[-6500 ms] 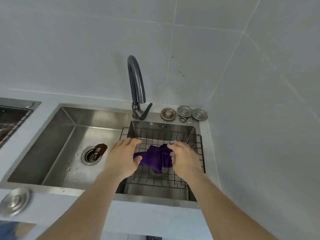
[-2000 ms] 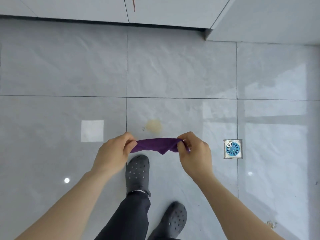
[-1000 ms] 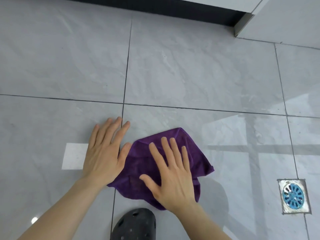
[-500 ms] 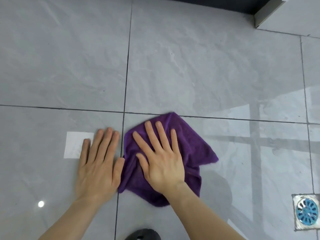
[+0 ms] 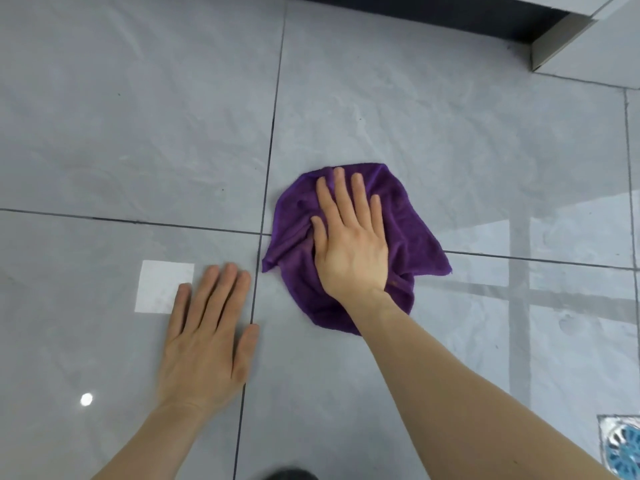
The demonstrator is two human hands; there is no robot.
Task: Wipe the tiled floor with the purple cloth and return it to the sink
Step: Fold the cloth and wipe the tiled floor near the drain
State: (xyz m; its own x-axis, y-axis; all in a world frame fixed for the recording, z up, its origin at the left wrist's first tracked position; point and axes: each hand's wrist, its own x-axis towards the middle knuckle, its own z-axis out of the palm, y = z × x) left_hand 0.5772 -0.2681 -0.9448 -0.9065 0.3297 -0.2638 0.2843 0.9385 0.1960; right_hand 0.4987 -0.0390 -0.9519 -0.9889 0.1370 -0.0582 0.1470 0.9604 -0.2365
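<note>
The purple cloth (image 5: 410,233) lies crumpled on the grey tiled floor (image 5: 138,133), across a grout line just right of a tile crossing. My right hand (image 5: 349,244) presses down on the cloth's middle, palm flat and fingers spread, with the thumb dug into a fold. My left hand (image 5: 207,344) rests flat on the bare tile to the lower left of the cloth, fingers together, not touching it. The sink is out of view.
A square floor drain with a blue grate (image 5: 623,448) sits at the bottom right edge. The dark cabinet kick strip (image 5: 415,12) and a wall corner (image 5: 568,36) run along the top. A dark shoe tip (image 5: 291,475) shows at the bottom.
My right hand has pushed the cloth forward and to the right, over the grout line. My left hand has stayed flat on the floor, now apart from the cloth.
</note>
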